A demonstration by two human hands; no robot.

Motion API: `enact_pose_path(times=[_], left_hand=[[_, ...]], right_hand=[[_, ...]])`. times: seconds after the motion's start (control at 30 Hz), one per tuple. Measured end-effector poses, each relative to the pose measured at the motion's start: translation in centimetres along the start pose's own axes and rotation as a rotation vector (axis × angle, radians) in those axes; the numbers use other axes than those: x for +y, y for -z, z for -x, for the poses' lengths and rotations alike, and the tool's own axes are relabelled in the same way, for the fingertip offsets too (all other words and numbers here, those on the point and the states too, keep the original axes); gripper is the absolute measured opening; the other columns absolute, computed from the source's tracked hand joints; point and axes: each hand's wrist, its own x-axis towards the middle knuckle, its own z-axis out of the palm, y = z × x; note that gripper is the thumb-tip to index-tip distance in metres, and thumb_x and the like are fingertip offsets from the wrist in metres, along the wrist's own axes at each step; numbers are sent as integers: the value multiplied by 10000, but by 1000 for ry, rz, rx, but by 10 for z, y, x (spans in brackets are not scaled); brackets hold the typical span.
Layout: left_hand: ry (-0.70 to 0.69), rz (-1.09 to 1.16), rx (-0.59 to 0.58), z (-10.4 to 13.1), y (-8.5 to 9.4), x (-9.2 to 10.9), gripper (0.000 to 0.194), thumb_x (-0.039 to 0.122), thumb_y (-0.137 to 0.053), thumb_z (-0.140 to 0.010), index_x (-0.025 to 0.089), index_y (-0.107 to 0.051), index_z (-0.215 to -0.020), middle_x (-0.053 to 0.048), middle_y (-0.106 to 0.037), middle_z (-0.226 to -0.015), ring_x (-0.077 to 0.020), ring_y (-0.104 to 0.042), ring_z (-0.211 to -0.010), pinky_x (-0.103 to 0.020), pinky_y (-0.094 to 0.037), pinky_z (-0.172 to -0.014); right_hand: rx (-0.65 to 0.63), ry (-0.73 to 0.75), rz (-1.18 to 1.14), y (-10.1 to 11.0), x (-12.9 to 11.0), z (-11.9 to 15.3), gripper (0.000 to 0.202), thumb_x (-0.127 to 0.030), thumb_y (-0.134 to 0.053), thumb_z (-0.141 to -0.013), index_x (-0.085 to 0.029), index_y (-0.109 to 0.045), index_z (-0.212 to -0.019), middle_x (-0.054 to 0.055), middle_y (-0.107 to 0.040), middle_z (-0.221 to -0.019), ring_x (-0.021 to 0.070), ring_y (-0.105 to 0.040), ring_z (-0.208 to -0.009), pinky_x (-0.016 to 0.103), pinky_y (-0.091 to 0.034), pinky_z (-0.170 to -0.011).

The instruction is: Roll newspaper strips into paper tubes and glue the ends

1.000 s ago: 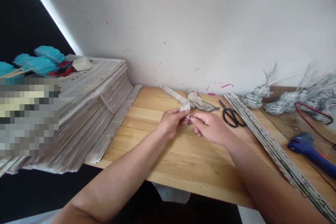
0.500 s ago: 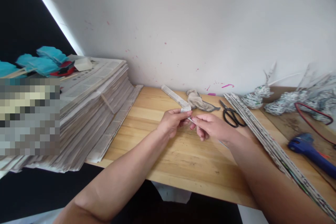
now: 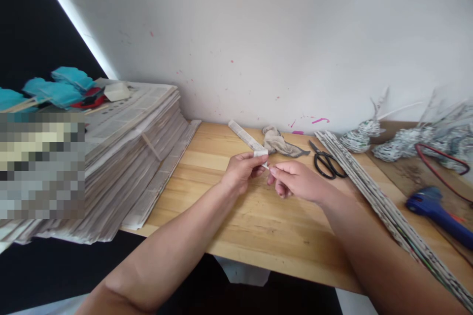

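Note:
A narrow folded newspaper strip (image 3: 244, 135) slants from near the wall down to my hands above the wooden table. My left hand (image 3: 242, 170) pinches the strip where it bends, thumb on top. The fingers of my right hand (image 3: 293, 179) close on the thin, twisted end of the same strip, just right of my left thumb. A crumpled beige cloth (image 3: 279, 141) lies right behind my hands. Black-handled scissors (image 3: 325, 162) rest beyond my right wrist, beside a bundle of rolled newspaper sticks (image 3: 373, 194).
At the left rises a tall stack of newspapers (image 3: 148, 142), with blue wrapped bundles (image 3: 59, 86) and a white block (image 3: 117, 91) on top. A blue glue gun (image 3: 436, 211) and woven paper shapes (image 3: 397, 142) are at the right. The wall (image 3: 258, 34) closes off the back.
Both hands stay almost in place, still pinching the strip. My right hand has turned slightly at the strip's thin end, and the folded part above my left thumb sits a little differently.

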Motion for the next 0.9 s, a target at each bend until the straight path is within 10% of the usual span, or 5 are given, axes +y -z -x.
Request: enact_pose_path(times=[0.2, 0.43, 0.63, 0.9], left_hand=[[-3, 18, 48, -3, 0, 0, 292, 263, -834, -548, 92, -687, -732, -34, -634, -645, -45, -511, -505, -167, -398, -489], [-20, -5, 23, -3, 2, -2, 279, 288, -828, -560, 99, -672, -693, -10, -604, -607, -40, -486, -488, -168, -383, -474], [-17, 5, 48, -3, 0, -1, 282, 266, -835, -539, 91, -667, -683, -15, -601, -583, -45, -489, -478, -168, -371, -464], [13, 14, -24, -3, 1, 0, 279, 274, -821, -573, 74, -696, -723, -17, -597, -592, -40, -472, -481, -165, -355, -455]], right_hand=[[405, 272, 493, -6, -6, 1, 279, -350, -463, -910, -198, -593, -716, 8, -611, -617, 132, -520, -563, 273, -307, -552], [61, 48, 103, -1, -3, 1, 403, -431, -333, -949, -192, -604, -772, 3, -630, -574, 125, -567, -502, 252, -378, -526], [400, 269, 410, -8, -7, 2, 192, -326, -492, -891, -204, -612, -805, 4, -650, -677, 126, -540, -560, 263, -324, -551], [149, 66, 114, -6, -1, -2, 338, -394, -370, -941, -202, -591, -773, -10, -639, -609, 121, -584, -519, 248, -395, -543]])
